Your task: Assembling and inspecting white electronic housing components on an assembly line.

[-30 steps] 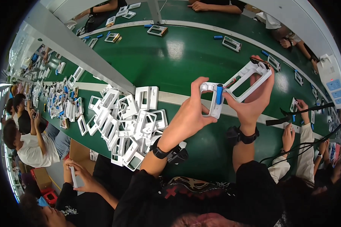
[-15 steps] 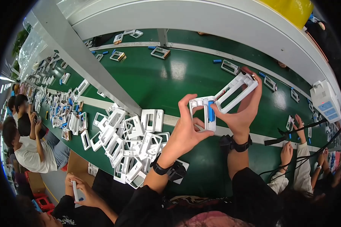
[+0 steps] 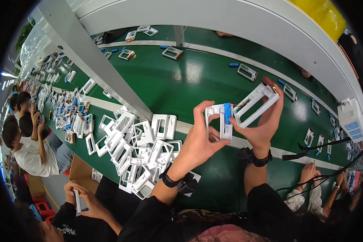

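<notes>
No words or numbers can be read. Blue labels [image 3: 354, 132] on the white box [image 3: 347, 111] near the counter's [image 3: 161, 80] right side are too small; the pale print [image 3: 68, 229] on a black shirt [image 3: 90, 224], at the counter's near left, is unclear.

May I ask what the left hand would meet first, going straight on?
Past its held white frame, the left hand would likely meet another white frame in the right hand; depth is unclear.

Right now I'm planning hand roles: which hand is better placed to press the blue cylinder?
Probably the right hand: although holding the right white frame, its thumb is beside the blue cylinder, while the left hand grips the left white frame.
</notes>
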Demonstrator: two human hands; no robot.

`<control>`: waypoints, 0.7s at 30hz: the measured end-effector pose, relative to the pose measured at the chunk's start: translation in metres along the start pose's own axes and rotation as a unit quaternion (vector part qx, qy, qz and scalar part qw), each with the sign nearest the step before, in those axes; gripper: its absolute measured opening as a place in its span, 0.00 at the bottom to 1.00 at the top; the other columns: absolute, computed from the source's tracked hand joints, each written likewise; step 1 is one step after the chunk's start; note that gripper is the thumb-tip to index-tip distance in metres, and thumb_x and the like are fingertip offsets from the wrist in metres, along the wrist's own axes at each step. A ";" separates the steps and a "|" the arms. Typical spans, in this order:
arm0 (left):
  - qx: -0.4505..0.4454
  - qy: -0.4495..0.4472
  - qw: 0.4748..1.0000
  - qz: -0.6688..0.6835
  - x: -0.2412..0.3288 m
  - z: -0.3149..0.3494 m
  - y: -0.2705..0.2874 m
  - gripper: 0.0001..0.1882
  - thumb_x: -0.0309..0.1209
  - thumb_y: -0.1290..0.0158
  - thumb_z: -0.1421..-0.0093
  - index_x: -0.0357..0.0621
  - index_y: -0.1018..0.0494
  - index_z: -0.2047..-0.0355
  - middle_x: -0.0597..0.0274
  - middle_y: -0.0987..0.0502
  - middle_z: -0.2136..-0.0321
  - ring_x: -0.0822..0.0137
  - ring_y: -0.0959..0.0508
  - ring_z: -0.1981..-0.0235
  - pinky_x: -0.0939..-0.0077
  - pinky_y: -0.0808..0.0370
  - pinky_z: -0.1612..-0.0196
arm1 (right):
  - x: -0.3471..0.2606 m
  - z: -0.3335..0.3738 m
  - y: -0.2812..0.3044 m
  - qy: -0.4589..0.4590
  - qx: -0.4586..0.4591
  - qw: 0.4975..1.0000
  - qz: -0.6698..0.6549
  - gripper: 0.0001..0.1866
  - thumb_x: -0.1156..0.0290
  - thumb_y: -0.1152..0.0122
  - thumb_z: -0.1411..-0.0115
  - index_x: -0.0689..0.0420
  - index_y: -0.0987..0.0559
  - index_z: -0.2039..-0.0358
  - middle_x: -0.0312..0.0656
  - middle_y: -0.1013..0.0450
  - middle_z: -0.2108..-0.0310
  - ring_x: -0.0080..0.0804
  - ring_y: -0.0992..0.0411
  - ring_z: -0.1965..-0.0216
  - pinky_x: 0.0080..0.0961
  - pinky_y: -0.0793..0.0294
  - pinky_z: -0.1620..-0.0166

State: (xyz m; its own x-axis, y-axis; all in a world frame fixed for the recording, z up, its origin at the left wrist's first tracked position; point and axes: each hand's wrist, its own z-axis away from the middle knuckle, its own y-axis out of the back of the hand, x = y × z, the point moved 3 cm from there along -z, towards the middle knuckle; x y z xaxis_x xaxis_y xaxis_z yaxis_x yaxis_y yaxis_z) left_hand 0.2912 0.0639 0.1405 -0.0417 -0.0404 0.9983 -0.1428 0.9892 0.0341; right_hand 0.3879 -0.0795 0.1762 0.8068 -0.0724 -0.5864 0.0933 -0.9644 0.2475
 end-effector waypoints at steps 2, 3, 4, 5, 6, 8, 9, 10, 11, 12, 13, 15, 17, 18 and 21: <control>0.017 -0.009 1.000 0.021 -0.003 0.000 0.001 0.50 0.14 0.37 0.53 0.50 0.57 0.38 0.44 0.34 0.49 0.71 0.21 0.70 0.80 0.25 0.67 | -0.001 0.001 0.000 0.018 0.006 1.000 -0.006 0.60 0.70 0.18 0.69 0.63 0.45 0.36 0.51 0.41 0.39 0.41 0.39 0.41 0.38 0.36 0.40; 0.020 -0.010 1.000 0.021 -0.003 -0.001 0.002 0.50 0.14 0.37 0.53 0.50 0.57 0.38 0.44 0.34 0.49 0.71 0.21 0.70 0.80 0.25 0.67 | -0.002 0.001 0.001 0.036 0.014 0.999 -0.010 0.60 0.70 0.18 0.69 0.63 0.45 0.37 0.51 0.42 0.39 0.41 0.39 0.41 0.36 0.32 0.43; 0.022 -0.008 1.000 0.015 -0.003 -0.002 0.003 0.48 0.14 0.38 0.53 0.50 0.56 0.39 0.44 0.33 0.49 0.71 0.21 0.70 0.80 0.25 0.67 | -0.003 0.001 0.001 0.054 0.022 0.998 -0.016 0.60 0.71 0.18 0.69 0.62 0.45 0.37 0.51 0.42 0.39 0.40 0.38 0.41 0.33 0.29 0.45; 0.025 -0.005 1.000 0.009 -0.004 -0.002 0.003 0.47 0.13 0.38 0.52 0.49 0.55 0.39 0.44 0.33 0.49 0.71 0.21 0.70 0.80 0.25 0.67 | -0.003 0.002 0.001 0.054 0.019 0.998 -0.017 0.60 0.71 0.18 0.69 0.62 0.45 0.37 0.51 0.42 0.39 0.40 0.38 0.41 0.33 0.29 0.45; 0.028 -0.002 1.000 0.004 -0.004 -0.002 0.004 0.46 0.13 0.39 0.51 0.49 0.55 0.39 0.44 0.33 0.49 0.71 0.21 0.70 0.80 0.25 0.68 | -0.002 0.004 0.003 0.033 0.027 0.999 -0.005 0.60 0.72 0.18 0.69 0.62 0.45 0.37 0.51 0.42 0.39 0.40 0.38 0.42 0.34 0.29 0.45; 0.018 0.008 1.000 0.009 -0.001 -0.001 0.008 0.46 0.13 0.39 0.51 0.49 0.54 0.39 0.45 0.33 0.50 0.70 0.21 0.70 0.79 0.24 0.68 | 0.001 0.007 0.004 -0.008 0.041 0.999 0.017 0.59 0.72 0.18 0.69 0.62 0.45 0.37 0.51 0.41 0.40 0.40 0.37 0.43 0.35 0.29 0.46; 0.004 0.016 1.000 0.013 0.000 0.000 0.011 0.45 0.13 0.40 0.51 0.49 0.54 0.40 0.45 0.32 0.50 0.70 0.21 0.71 0.79 0.24 0.68 | 0.002 0.008 0.004 -0.008 0.037 0.999 0.014 0.59 0.72 0.18 0.69 0.62 0.45 0.37 0.51 0.41 0.40 0.40 0.37 0.43 0.35 0.29 0.46; -0.011 0.022 1.000 0.017 0.001 -0.001 0.012 0.45 0.13 0.40 0.51 0.50 0.54 0.40 0.45 0.32 0.51 0.70 0.21 0.71 0.78 0.24 0.68 | 0.005 0.009 0.006 -0.035 0.043 0.998 0.020 0.59 0.73 0.19 0.68 0.63 0.45 0.36 0.50 0.40 0.41 0.39 0.38 0.42 0.35 0.33 0.43; -0.007 0.022 1.000 0.019 0.001 -0.001 0.016 0.45 0.13 0.40 0.51 0.50 0.54 0.40 0.45 0.32 0.51 0.70 0.21 0.71 0.78 0.24 0.68 | 0.008 0.010 0.008 -0.061 0.048 0.997 0.027 0.58 0.73 0.20 0.67 0.64 0.45 0.36 0.50 0.40 0.41 0.38 0.38 0.42 0.36 0.36 0.40; -0.023 0.027 0.999 0.010 -0.001 -0.001 0.020 0.43 0.14 0.40 0.50 0.49 0.53 0.40 0.46 0.31 0.52 0.70 0.21 0.71 0.78 0.24 0.68 | 0.011 0.010 0.008 -0.088 0.054 0.994 0.033 0.58 0.73 0.21 0.66 0.64 0.45 0.36 0.49 0.39 0.42 0.37 0.38 0.41 0.36 0.40 0.37; -0.040 0.032 0.999 0.003 -0.004 -0.001 0.023 0.42 0.14 0.40 0.50 0.49 0.52 0.41 0.47 0.30 0.53 0.70 0.21 0.72 0.78 0.24 0.68 | 0.013 0.011 0.007 -0.086 0.050 0.994 0.032 0.58 0.73 0.21 0.66 0.64 0.45 0.36 0.49 0.39 0.42 0.37 0.38 0.41 0.36 0.40 0.37; -0.053 0.036 0.998 -0.005 -0.010 -0.003 0.026 0.41 0.15 0.40 0.50 0.49 0.51 0.41 0.48 0.29 0.54 0.69 0.21 0.72 0.77 0.24 0.68 | 0.021 0.013 0.002 -0.114 0.028 0.991 0.057 0.56 0.73 0.21 0.66 0.63 0.44 0.36 0.48 0.38 0.42 0.37 0.38 0.41 0.36 0.38 0.38; -0.039 0.046 0.998 -0.027 -0.019 -0.007 0.031 0.38 0.15 0.41 0.49 0.48 0.50 0.43 0.49 0.28 0.55 0.69 0.21 0.73 0.77 0.24 0.69 | 0.024 0.011 -0.003 -0.126 0.016 0.990 0.068 0.56 0.73 0.22 0.66 0.63 0.43 0.37 0.48 0.38 0.43 0.38 0.37 0.42 0.35 0.37 0.39; -0.033 0.051 0.997 -0.038 -0.023 -0.008 0.033 0.37 0.16 0.41 0.48 0.47 0.49 0.43 0.49 0.28 0.56 0.69 0.21 0.73 0.77 0.24 0.69 | 0.024 0.010 -0.006 -0.124 -0.006 0.988 0.089 0.55 0.73 0.22 0.66 0.62 0.43 0.37 0.48 0.38 0.42 0.38 0.37 0.42 0.36 0.36 0.39; -0.065 0.068 0.993 -0.070 -0.027 -0.007 0.030 0.32 0.18 0.43 0.46 0.46 0.47 0.45 0.50 0.27 0.59 0.69 0.21 0.74 0.76 0.24 0.70 | 0.023 0.008 -0.015 -0.121 -0.056 0.983 0.127 0.54 0.73 0.22 0.67 0.60 0.41 0.37 0.47 0.38 0.42 0.38 0.37 0.41 0.36 0.34 0.40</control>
State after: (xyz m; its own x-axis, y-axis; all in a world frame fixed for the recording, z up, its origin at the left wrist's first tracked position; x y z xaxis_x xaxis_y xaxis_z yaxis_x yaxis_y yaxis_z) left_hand 0.2949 0.0960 0.1147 0.1056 -0.1688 0.9800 -0.0086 0.9853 0.1707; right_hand 0.4006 -0.0688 0.1528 0.6519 -0.3783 -0.6572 -0.0179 -0.8741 0.4854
